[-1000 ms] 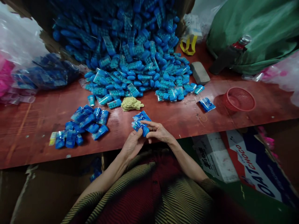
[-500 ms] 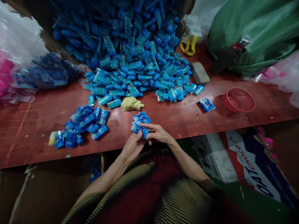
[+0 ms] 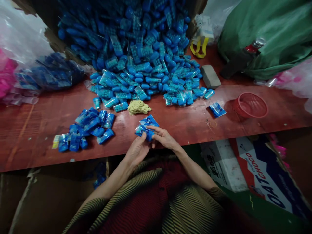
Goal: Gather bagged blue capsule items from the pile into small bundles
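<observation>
Between both hands (image 3: 153, 140): blue packet (image 3: 143, 131).

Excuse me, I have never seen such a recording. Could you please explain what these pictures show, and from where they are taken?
There is no robot here: you see a person's own bare hands. All three pictures come from one camera worn on the head, looking forward and down. The left hand and right hand together hold a small blue packet. Just beyond it, a flat blue wrapper lies on the red table. Farther back is a large heap of blue-capped containers, with a crumpled yellowish lump in front. Wrapped blue packs lie to the left, and a red plastic basket stands to the right.
</observation>
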Demonstrator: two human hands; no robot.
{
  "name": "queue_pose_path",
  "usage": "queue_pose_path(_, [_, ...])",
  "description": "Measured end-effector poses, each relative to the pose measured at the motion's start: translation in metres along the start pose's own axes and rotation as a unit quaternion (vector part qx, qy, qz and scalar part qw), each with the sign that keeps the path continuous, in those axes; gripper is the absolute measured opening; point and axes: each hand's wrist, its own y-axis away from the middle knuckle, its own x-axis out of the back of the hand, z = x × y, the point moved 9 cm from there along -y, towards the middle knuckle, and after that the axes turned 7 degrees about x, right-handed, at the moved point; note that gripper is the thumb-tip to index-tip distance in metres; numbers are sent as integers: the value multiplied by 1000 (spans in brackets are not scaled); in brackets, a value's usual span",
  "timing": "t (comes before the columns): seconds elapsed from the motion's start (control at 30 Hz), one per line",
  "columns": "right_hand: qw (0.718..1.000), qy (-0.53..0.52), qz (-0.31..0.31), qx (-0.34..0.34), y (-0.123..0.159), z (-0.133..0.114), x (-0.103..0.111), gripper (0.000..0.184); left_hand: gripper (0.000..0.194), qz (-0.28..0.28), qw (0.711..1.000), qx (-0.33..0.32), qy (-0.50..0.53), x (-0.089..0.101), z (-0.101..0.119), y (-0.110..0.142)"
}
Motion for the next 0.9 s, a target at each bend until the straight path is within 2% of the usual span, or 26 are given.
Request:
queue_pose_path(0.1, [1000, 13, 14, 0, 1, 3, -2, 54, 26, 31, 999, 11, -17, 6, 2, -2])
queue_pose_path(0.17, [1000, 7, -1, -6, 1, 3, -6, 59, 24, 37, 999, 21, -23, 8, 2, -2])
queue_pose_path(0.27, [1000, 4, -21, 1, 1, -1, -8, 62, 24, 19, 1000, 12, -19, 6, 3, -2])
queue_pose_path(0.4, [1000, -5, -9, 27, 0, -10, -2, 50, 28, -20, 999, -20, -23, -2, 6, 1])
queue_pose_path(0.53, [999, -25, -27, 7, 3, -10, -6, 54, 29, -45, 998, -12, -49, -7, 3, 5])
queue_pose_path(0.6, [1000, -7, -19, 7, 4, -8, -7, 55, 30, -21, 998, -33, -59, -5, 5, 6])
queue_pose_path(0.73, [995, 79, 34, 50, 6, -9, -4, 51, 28, 32, 995, -79, -54, 2, 8, 6])
queue_pose_path(0.8, [995, 81, 40, 43, 6, -6, -2, 53, 27, 21, 996, -65, -53, 1, 5, 4])
queue_pose_path(0.9, [997, 81, 10, -7, 4, -1, 1, 51, 28, 1, 998, -27, -62, 3, 2, 2])
